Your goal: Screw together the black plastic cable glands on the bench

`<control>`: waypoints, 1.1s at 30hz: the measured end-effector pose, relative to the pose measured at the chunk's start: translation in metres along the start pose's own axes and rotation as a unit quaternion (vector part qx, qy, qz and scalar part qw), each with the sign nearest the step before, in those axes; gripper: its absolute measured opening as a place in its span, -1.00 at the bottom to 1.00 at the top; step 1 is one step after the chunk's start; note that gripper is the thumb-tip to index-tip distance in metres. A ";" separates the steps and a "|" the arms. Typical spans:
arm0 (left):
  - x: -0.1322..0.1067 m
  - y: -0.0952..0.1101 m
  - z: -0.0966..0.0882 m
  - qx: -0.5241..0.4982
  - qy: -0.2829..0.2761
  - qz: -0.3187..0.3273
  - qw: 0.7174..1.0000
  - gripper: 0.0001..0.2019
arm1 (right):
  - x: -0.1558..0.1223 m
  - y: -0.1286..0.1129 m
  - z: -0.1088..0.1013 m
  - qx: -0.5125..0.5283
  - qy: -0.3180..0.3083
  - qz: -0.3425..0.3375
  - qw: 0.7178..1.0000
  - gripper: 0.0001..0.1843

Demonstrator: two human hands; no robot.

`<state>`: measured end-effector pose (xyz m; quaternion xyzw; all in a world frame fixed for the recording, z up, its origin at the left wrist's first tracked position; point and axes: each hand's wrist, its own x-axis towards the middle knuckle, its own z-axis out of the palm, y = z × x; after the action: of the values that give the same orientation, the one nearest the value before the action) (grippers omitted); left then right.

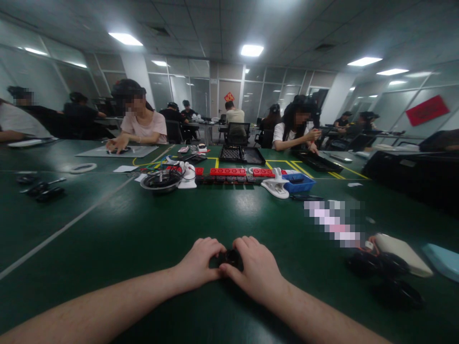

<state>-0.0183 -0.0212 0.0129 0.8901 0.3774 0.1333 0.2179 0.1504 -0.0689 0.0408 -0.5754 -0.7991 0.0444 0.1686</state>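
Both my hands meet low in the middle of the green table (118, 224). My left hand (199, 265) and my right hand (256, 272) have their fingers curled round a small black object (232, 258) held between them. Only a little of that object shows between the fingertips, so I cannot name it further.
Red blocks (229, 171), a blue tray (298, 183), a white clip (277, 185) and a black round dish (161, 180) sit mid-table. Black parts and a white flat pack (401, 246) lie at my right. People work across the table; black trays (242, 154) stand beyond.
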 end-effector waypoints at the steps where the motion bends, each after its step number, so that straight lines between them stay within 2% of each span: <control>1: 0.000 0.000 0.000 0.002 0.000 0.000 1.000 -0.76 | 0.000 0.000 0.000 -0.003 -0.001 -0.001 1.000 -0.73; 12: 0.001 -0.003 0.004 0.016 0.007 -0.001 1.000 -0.75 | 0.001 0.002 -0.006 0.008 -0.034 -0.084 0.996 -0.86; 19: 0.001 -0.002 0.003 0.011 0.005 0.002 1.000 -0.72 | 0.003 0.006 -0.022 0.052 -0.088 -0.154 0.983 -0.70; 24: 0.001 -0.003 0.003 0.010 0.002 -0.002 1.000 -0.72 | 0.004 0.010 -0.028 0.102 -0.104 -0.196 0.970 -0.62; 33: 0.001 -0.002 0.002 0.017 -0.001 -0.003 1.000 -0.69 | 0.005 0.016 -0.030 0.138 -0.139 -0.182 0.963 -0.56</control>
<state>-0.0185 -0.0201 0.0104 0.8928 0.3818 0.1256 0.2034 0.1729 -0.0632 0.0662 -0.3791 -0.8922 0.2024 0.1389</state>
